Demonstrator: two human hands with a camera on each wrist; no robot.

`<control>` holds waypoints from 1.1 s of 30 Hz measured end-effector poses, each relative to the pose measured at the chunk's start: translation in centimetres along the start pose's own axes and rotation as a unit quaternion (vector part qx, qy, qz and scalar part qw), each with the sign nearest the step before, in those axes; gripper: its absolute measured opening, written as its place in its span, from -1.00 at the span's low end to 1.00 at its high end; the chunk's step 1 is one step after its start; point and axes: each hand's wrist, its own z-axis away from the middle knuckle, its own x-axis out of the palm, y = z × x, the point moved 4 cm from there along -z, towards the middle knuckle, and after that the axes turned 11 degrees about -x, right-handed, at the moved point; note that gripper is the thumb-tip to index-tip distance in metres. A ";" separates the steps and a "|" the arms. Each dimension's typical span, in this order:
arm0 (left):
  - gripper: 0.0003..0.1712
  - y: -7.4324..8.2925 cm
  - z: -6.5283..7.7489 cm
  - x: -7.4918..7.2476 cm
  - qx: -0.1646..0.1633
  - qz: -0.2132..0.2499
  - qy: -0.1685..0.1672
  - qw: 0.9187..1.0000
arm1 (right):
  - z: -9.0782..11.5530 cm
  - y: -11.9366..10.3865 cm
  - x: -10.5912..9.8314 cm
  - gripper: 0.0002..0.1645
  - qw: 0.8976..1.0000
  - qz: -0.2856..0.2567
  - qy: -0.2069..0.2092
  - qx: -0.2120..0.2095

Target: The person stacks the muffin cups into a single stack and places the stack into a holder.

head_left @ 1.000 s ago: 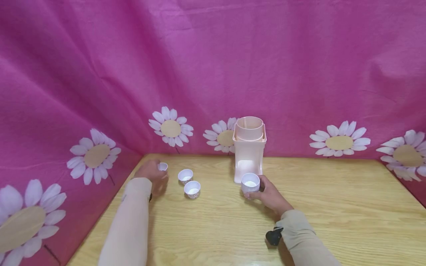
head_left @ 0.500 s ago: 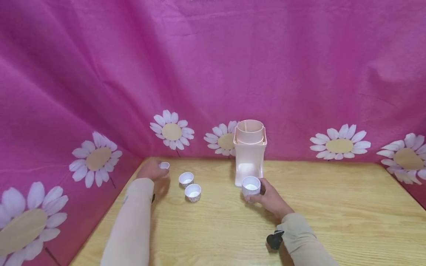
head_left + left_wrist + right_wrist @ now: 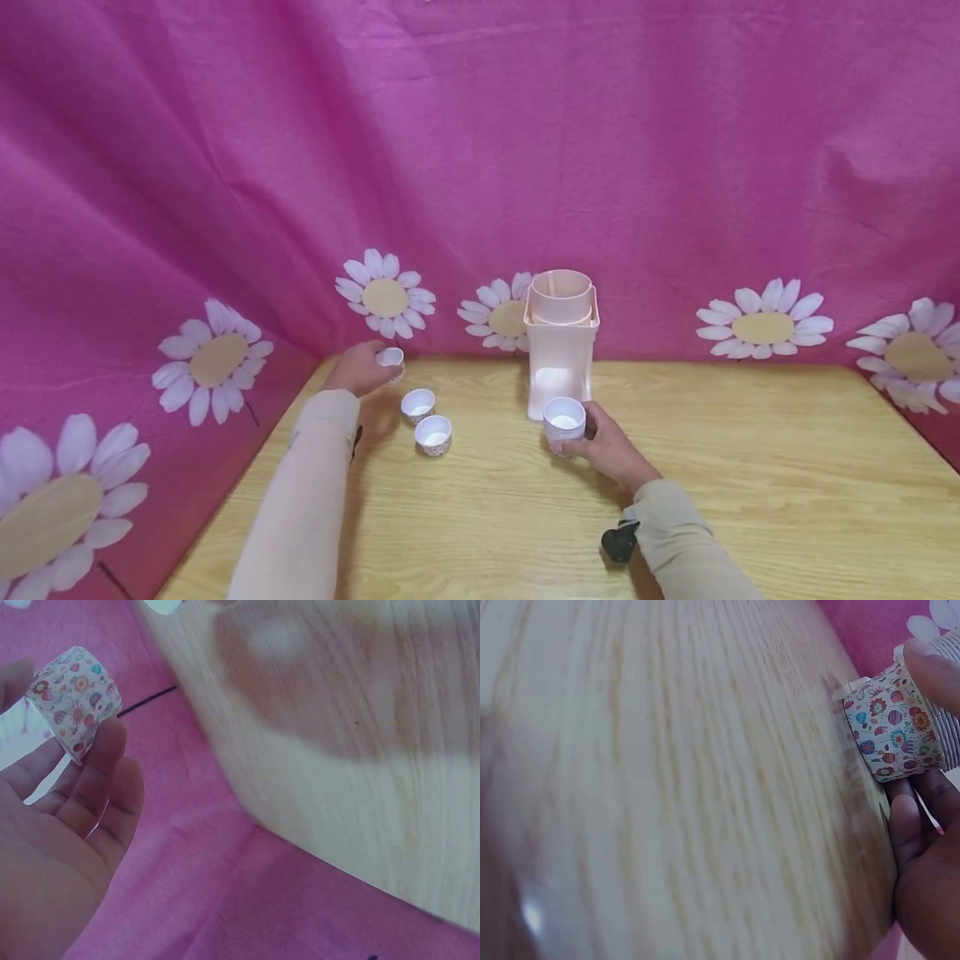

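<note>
likely keeping mouths clear, my left hand (image 3: pixel 358 370) pinches cup (image 3: pixel 389 365) by its side, above table (image 3: pixel 480 508); my right hand (image 3: pixel 617 450) grips stack (image 3: pixel 564 427), mouth up, just before stand (image 3: pixel 561 354).

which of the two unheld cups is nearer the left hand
The rear cup; it is farther left, while the front cup sits farther from the left hand.

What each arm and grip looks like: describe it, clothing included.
The left sleeve, with a small dark edge beside it, and right sleeve, with a rounded black piece beside it, are long and pale beige. The left grip and right grip are gloveless.
</note>
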 end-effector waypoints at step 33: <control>-0.45 18.2 6.9 9.3 0.338 -0.090 -0.082 0.933 | 0.0 0.0 -0.2 -0.22 1.000 -0.011 -0.018 -0.015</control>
